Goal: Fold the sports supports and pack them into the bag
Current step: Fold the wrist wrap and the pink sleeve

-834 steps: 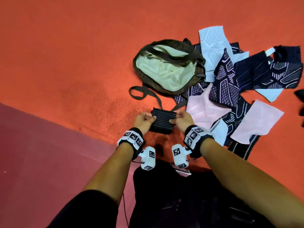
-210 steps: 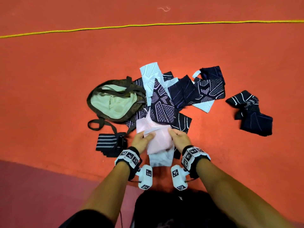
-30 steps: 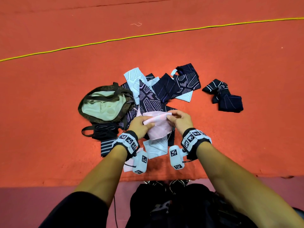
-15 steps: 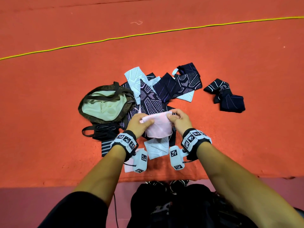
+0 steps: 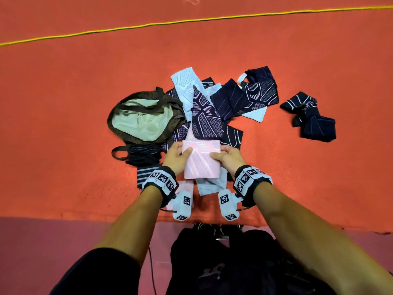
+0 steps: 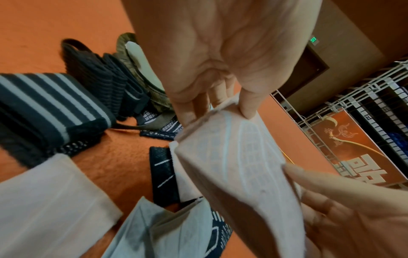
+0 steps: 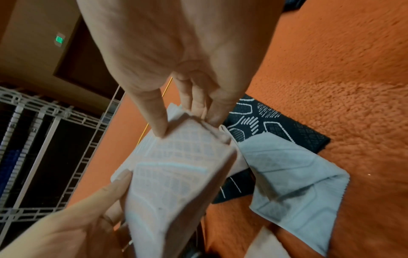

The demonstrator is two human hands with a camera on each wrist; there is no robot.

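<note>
Both hands hold one folded pink knitted support [image 5: 201, 160] with a white grid pattern, lifted just above the pile on the orange carpet floor [image 5: 63, 103]. On its left edge the left hand [image 5: 175, 159] pinches it, thumb on the upper face and fingers curled beneath; in the left wrist view the thumb tip [image 6: 248, 110] presses the fold's corner. On its right edge the right hand [image 5: 228, 159] grips the same way, thumb on top, fingers tucked under the cloth.

Going from the left of the floor: an olive-brown fabric bag [image 5: 119, 116] with a pale green lining lies open, mouth upward, its strap trailing toward the person. Just below it rest a folded black ribbed wrap [image 5: 142, 156] and a black support with grey stripes [image 5: 144, 176], touching each other. Under the hands lie a flat pink piece [image 6: 48, 200] and a pale blue-white textured support [image 5: 209, 185]. Beyond the hands, a heap of navy patterned supports [image 5: 212, 116] overlaps more pale blue ones. Well apart to the right sits a separate pair of dark navy supports [image 5: 312, 118]. A yellow cord [image 5: 191, 19] crosses the far floor.

A board with large white characters shows in the left wrist view, too cropped to read.
</note>
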